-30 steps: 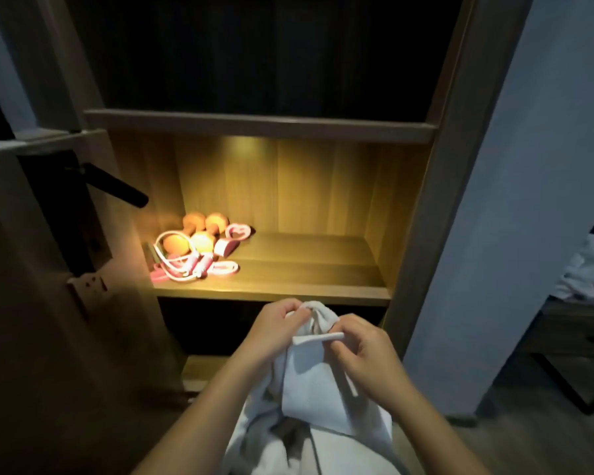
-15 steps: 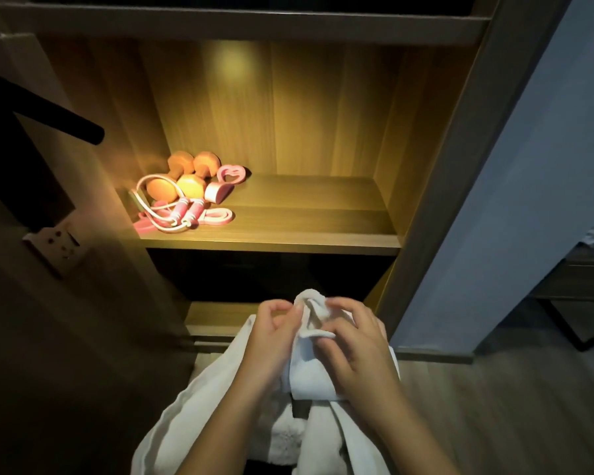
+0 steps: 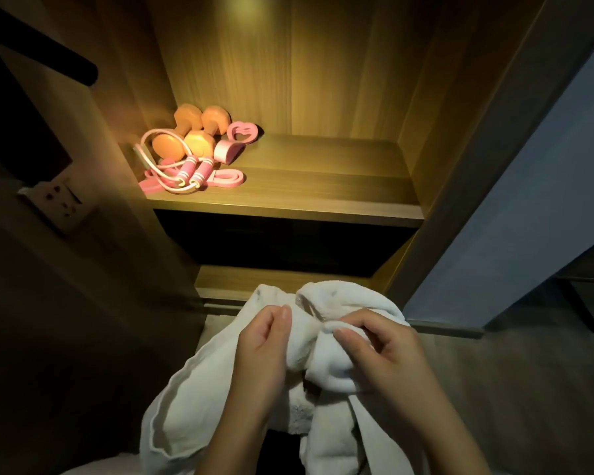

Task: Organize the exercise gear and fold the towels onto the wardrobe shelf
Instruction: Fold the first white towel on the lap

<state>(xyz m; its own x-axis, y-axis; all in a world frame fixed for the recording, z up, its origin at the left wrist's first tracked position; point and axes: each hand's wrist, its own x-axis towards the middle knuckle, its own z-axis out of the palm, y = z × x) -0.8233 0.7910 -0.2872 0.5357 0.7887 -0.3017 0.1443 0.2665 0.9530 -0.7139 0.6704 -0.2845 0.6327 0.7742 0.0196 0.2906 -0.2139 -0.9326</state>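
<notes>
A white towel [image 3: 199, 399] hangs bunched in front of the wardrobe, low in the head view. My left hand [image 3: 264, 347] pinches its upper edge between thumb and fingers. My right hand [image 3: 374, 351] grips a gathered fold of the same towel just to the right. On the lit wooden shelf [image 3: 323, 197] above, at its left end, lie orange dumbbells [image 3: 192, 135], a pink skipping rope [image 3: 182, 173], a pink resistance band [image 3: 227, 178] and a pink heart-shaped grip [image 3: 240, 133].
The wardrobe's open door [image 3: 66, 200] stands at the left with a dark handle [image 3: 45, 53] jutting out. A lower shelf [image 3: 254, 282] sits just behind the towel. A blue-grey wall panel [image 3: 528, 200] borders the right side, with wooden floor [image 3: 511, 389] below it.
The view has tilted down and moved closer to the shelf. Both hands have shifted along the towel's edge, and more of the towel now hangs spread to the left.
</notes>
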